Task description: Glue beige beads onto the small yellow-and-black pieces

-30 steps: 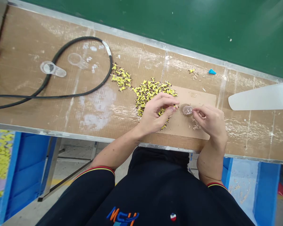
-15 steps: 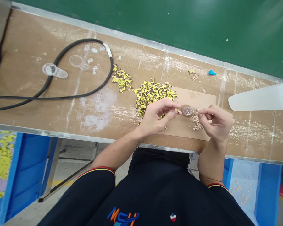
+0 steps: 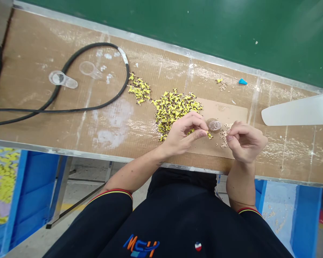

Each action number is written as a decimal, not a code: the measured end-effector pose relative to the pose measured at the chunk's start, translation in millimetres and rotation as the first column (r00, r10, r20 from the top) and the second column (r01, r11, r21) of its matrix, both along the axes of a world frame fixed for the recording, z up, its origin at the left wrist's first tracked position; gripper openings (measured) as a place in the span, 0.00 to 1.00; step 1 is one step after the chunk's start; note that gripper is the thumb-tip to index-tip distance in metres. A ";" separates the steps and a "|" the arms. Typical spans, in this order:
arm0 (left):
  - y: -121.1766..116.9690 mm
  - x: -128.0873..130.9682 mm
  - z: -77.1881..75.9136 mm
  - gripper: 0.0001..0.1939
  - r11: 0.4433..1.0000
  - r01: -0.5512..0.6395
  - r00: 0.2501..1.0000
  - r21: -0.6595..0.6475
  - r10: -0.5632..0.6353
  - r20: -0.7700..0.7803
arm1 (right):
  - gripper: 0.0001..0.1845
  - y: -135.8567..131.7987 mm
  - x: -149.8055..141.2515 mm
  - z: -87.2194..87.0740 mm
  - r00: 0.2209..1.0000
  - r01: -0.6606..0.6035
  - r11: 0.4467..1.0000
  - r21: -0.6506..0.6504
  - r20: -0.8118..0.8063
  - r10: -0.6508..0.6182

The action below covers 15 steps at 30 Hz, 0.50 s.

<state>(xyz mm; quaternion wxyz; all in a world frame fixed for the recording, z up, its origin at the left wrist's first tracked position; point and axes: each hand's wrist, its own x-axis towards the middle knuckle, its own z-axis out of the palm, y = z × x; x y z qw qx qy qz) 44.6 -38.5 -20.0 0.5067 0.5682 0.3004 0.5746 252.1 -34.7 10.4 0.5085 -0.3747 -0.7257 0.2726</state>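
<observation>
My left hand point(image 3: 187, 133) pinches a small yellow-and-dark figure-like piece point(image 3: 210, 135) between thumb and fingertips, just in front of a small clear bottle point(image 3: 214, 124). Facing it from the right, my right hand point(image 3: 247, 139) is closed in a pinch on what looks like a tiny pale piece, mostly hidden by the fingertips. Loose pale pieces point(image 3: 224, 139) lie by the right fingertips on a flat cardboard sheet point(image 3: 226, 109). Behind and beside my left hand spreads a heap of yellow-and-dark pieces point(image 3: 174, 107).
A smaller yellow cluster point(image 3: 140, 91) lies left of the heap. A black cable point(image 3: 94, 108) loops around two clear plastic scoop-like pieces point(image 3: 67, 82). Farther back sits a blue cone-shaped cap point(image 3: 242, 81). A white strip point(image 3: 298, 111) lies right. Blue bins point(image 3: 34, 186) stand below the table.
My left hand has lowered slightly and turned, bringing the yellow piece into view in front of the bottle. My right fingertips have moved slightly down, away from the bottle's side.
</observation>
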 end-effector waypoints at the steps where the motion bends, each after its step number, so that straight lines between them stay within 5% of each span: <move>1: -0.7 0.4 0.0 0.12 1.000 0.009 1.000 0.012 -0.009 0.005 | 0.07 0.0 -0.4 -0.4 1.000 -0.003 1.000 0.011 -0.003 0.003; 5: -4.2 1.0 -0.4 0.11 0.995 0.095 0.993 -0.007 -0.095 -0.063 | 0.07 -0.1 -1.8 -2.4 1.000 0.022 0.999 0.039 0.005 -0.023; 10: -2.8 -0.2 -1.1 0.05 0.986 0.033 0.973 0.161 0.005 -0.230 | 0.06 -1.5 -4.3 -3.6 1.000 0.018 0.999 0.041 0.008 -0.018; 15: -4.4 1.8 -1.0 0.10 0.981 0.003 0.975 0.193 0.040 -0.218 | 0.06 -3.7 -8.6 -4.5 0.997 0.018 1.000 0.002 0.071 -0.018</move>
